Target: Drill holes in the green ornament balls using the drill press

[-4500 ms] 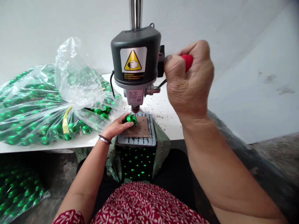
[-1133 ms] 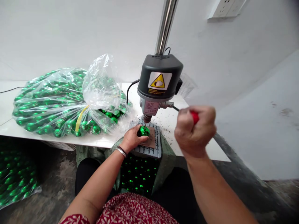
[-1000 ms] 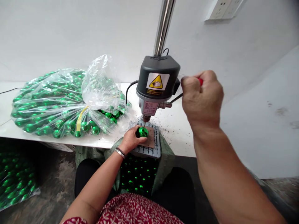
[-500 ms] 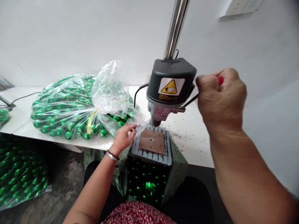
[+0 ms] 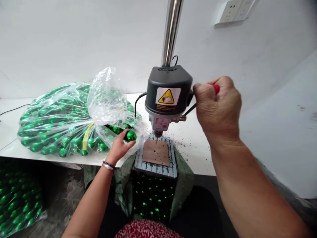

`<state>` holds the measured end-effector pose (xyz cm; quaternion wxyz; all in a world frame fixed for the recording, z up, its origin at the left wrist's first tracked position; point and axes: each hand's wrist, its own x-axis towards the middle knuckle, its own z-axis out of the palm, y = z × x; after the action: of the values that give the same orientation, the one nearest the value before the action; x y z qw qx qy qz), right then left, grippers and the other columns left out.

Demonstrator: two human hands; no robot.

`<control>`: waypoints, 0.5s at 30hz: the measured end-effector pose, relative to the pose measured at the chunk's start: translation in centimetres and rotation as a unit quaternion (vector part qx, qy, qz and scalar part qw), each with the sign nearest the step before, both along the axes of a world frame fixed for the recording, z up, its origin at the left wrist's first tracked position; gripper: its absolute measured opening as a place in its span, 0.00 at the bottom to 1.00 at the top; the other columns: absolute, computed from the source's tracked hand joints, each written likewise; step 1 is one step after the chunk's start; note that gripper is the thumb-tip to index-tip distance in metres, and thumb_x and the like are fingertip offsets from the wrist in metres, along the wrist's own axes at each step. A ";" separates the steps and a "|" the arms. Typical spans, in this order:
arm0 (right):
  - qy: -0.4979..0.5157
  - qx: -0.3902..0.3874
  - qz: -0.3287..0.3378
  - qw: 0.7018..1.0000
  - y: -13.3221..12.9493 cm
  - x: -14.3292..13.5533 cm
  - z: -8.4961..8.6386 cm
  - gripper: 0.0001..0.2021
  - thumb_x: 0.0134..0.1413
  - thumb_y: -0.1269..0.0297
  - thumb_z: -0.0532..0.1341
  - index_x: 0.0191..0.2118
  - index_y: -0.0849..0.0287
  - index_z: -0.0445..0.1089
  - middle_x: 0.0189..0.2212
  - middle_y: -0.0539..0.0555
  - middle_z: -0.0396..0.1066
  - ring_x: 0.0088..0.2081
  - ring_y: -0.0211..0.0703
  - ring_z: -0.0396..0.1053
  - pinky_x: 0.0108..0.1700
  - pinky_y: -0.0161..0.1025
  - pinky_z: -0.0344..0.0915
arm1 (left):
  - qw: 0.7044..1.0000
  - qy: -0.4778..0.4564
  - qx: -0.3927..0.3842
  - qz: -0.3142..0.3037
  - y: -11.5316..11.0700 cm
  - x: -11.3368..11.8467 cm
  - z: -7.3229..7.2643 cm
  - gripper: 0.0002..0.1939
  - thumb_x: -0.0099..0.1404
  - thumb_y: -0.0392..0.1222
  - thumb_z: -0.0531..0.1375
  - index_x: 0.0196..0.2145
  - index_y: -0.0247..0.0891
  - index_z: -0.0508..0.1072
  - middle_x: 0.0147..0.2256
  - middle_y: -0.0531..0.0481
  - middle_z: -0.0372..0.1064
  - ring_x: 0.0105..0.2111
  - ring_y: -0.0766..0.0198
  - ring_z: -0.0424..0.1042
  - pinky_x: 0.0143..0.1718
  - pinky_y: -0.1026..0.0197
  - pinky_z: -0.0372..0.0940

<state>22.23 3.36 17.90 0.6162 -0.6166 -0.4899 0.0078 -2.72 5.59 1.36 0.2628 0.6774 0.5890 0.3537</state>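
Note:
Between the thumb and fingers of my left hand is a shiny green ball, held just left of the drill press base. My right hand wraps around the red knob of the press's feed lever. The dark drill press head stands on a chrome column, its thin drill bit pointing down over a brown board with a small hole. A clear plastic bag full of green balls lies left of the press, its opening near my left hand.
Dark shavings are scattered over the white table. A green sack with more balls hangs open below the base. Another bag of balls sits on the floor at left. A socket is on the wall.
My left hand now has a green ball between its fingers, lifted beside the bag's opening; before, no ball showed there. My right hand stays on the lever knob. The view has shifted right.

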 end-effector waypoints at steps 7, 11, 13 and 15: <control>-0.012 0.010 -0.006 1.000 0.0 0.0 -0.3 0.11 0.56 0.63 0.59 0.28 0.63 0.59 0.21 0.42 0.55 0.25 0.25 0.51 0.31 0.30 0.50 | 0.786 -0.566 -0.226 -0.104 -4.3 3.0 -1.1 0.29 0.53 0.51 0.68 0.49 0.39 0.66 0.37 0.49 0.73 0.26 0.69 0.72 0.30 0.66 0.66; -0.008 0.014 0.005 1.000 -0.1 -0.1 -0.2 0.11 0.56 0.64 0.59 0.27 0.63 0.58 0.21 0.41 0.54 0.25 0.25 0.50 0.31 0.30 0.49 | 0.788 -0.537 -0.286 -0.089 -4.4 4.3 -1.7 0.28 0.52 0.49 0.68 0.48 0.41 0.63 0.38 0.49 0.73 0.33 0.61 0.77 0.35 0.60 0.70; -0.004 0.012 0.008 1.000 -0.1 -0.1 -0.1 0.11 0.56 0.64 0.59 0.27 0.62 0.58 0.21 0.41 0.54 0.25 0.25 0.50 0.31 0.30 0.49 | 0.852 -0.451 -0.256 -0.077 -4.2 4.7 -1.4 0.28 0.53 0.47 0.67 0.50 0.41 0.63 0.42 0.47 0.72 0.39 0.58 0.76 0.41 0.55 0.70; -0.005 0.007 0.008 1.000 -0.2 -0.1 0.0 0.11 0.56 0.64 0.58 0.28 0.62 0.58 0.21 0.41 0.54 0.26 0.25 0.50 0.32 0.30 0.50 | 0.928 -0.317 -0.180 -0.077 -3.9 5.2 -0.9 0.26 0.54 0.46 0.66 0.50 0.39 0.67 0.46 0.45 0.71 0.46 0.55 0.72 0.49 0.52 0.68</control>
<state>22.12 3.19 17.86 0.6176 -0.6084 -0.4984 0.0064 2.46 1.66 0.50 0.5799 0.5144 0.4747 0.4168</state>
